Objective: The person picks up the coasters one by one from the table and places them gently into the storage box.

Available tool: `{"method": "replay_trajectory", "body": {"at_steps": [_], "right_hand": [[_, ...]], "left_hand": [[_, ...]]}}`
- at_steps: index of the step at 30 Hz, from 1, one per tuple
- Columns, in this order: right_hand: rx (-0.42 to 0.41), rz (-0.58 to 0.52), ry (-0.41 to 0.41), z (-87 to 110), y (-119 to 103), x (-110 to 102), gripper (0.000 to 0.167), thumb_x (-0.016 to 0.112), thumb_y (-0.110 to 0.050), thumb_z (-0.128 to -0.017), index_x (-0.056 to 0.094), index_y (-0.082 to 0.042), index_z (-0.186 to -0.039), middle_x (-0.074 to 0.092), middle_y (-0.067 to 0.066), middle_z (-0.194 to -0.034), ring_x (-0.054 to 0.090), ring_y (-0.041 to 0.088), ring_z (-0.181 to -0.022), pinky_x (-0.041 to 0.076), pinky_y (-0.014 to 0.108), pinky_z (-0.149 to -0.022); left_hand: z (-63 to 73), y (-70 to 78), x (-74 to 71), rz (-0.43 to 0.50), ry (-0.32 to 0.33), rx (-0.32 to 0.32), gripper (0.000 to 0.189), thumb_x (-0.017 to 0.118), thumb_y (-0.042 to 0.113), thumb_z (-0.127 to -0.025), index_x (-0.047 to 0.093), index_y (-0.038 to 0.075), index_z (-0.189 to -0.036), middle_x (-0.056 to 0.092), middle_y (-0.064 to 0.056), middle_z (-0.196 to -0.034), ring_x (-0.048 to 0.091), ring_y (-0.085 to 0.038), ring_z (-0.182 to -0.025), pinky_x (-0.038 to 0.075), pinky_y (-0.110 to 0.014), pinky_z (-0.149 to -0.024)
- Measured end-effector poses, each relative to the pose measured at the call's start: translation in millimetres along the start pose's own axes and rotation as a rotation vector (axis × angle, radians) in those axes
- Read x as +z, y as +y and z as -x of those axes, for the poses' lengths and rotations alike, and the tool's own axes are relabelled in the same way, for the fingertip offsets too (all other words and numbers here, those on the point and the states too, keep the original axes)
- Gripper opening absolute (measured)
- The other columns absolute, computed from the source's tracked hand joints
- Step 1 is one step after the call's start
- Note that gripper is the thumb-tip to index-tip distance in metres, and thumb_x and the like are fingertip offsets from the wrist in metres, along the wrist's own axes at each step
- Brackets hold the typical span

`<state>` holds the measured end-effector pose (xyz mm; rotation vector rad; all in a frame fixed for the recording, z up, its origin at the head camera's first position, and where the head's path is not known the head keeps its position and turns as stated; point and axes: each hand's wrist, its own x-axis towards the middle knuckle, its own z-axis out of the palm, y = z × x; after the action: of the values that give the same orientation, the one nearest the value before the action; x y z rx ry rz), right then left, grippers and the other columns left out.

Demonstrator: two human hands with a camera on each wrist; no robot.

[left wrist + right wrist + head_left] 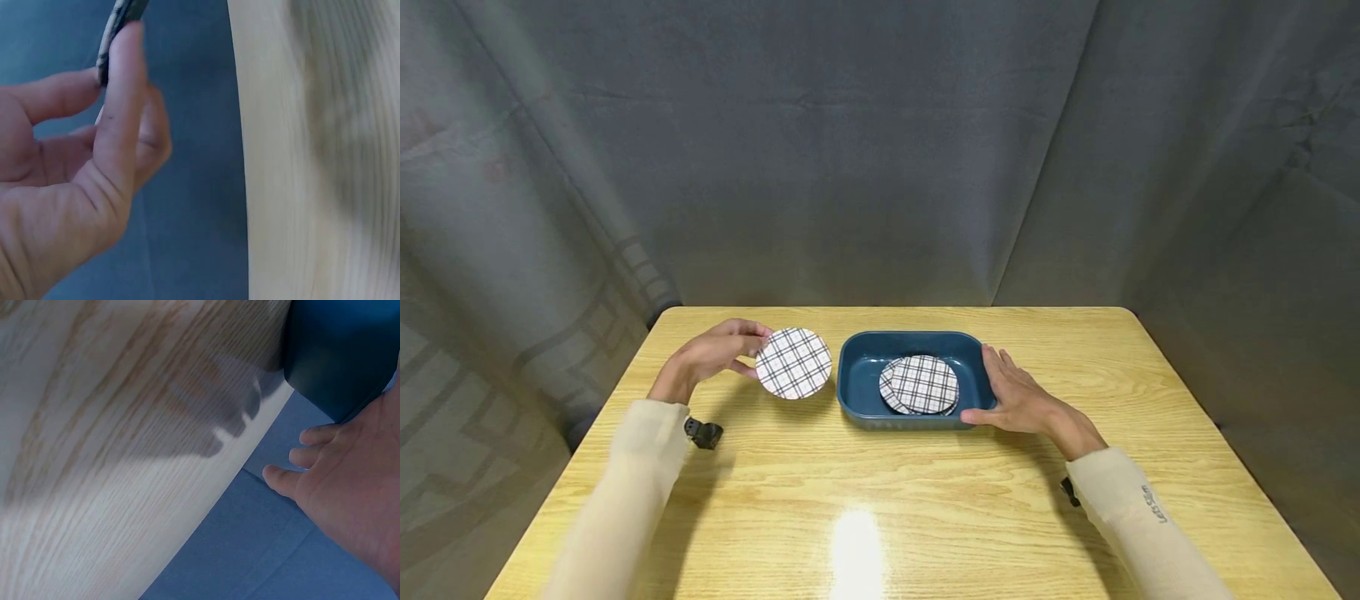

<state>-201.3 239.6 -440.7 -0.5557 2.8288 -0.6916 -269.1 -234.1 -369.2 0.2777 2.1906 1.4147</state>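
In the head view my left hand (718, 348) pinches a round plaid coaster (793, 363) by its edge, left of a blue rectangular dish (910, 423). The left wrist view has the coaster's dark edge (115, 44) between thumb and fingers. Inside the dish lies a small overlapping pile of matching plaid coasters (925, 384). My right hand (1018, 396) rests against the dish's right end, thumb at the front corner and fingers along the far side. From the right wrist, those fingers (306, 456) appear extended beside the dish wall (344, 356).
Both the dish and my hands are over a light wood-grain table (760, 500). Grey curtains (850, 167) hang behind the table and along both sides. A small black device (703, 433) is at the left wrist.
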Motion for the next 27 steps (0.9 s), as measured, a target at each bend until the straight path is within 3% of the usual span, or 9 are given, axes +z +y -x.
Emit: {"method": "replay_trajectory", "body": {"at_steps": [13, 20, 27], "right_hand": [[0.013, -0.019, -0.006, 1.6, 1.5, -0.6, 0.123, 0.073, -0.057, -0.084, -0.002, 0.008, -0.156, 0.000, 0.029, -0.164, 0.000, 0.054, -0.148, 0.009, 0.071, -0.114], [0.017, -0.007, -0.005, 2.2, 3.1, -0.4, 0.122, 0.070, -0.060, -0.084, -0.002, 0.008, -0.156, 0.000, 0.029, -0.164, 0.000, 0.053, -0.148, 0.010, 0.070, -0.115], [0.020, -0.010, -0.004, 1.6, 1.2, 0.6, 0.123, 0.072, -0.058, -0.084, -0.003, 0.007, -0.156, 0.000, 0.029, -0.164, 0.000, 0.054, -0.148, 0.010, 0.070, -0.114]], "left_hand": [[-46.8, 20.5, 57.0, 0.230, 0.035, 0.039, 0.042, 0.044, 0.010, -0.104, 0.042, -0.012, -0.140, 0.063, -0.011, -0.109, 0.066, -0.017, -0.092, 0.058, -0.042, -0.086], [-67.0, 32.3, 90.2, 0.297, 0.004, 0.035, 0.039, 0.044, 0.008, -0.104, 0.045, -0.011, -0.139, 0.061, -0.014, -0.113, 0.064, -0.020, -0.095, 0.059, -0.038, -0.084], [-80.4, 42.3, 113.9, 0.332, -0.016, 0.021, 0.039, 0.045, 0.006, -0.104, 0.046, -0.010, -0.139, 0.063, -0.016, -0.113, 0.066, -0.019, -0.093, 0.058, -0.039, -0.085]]}}
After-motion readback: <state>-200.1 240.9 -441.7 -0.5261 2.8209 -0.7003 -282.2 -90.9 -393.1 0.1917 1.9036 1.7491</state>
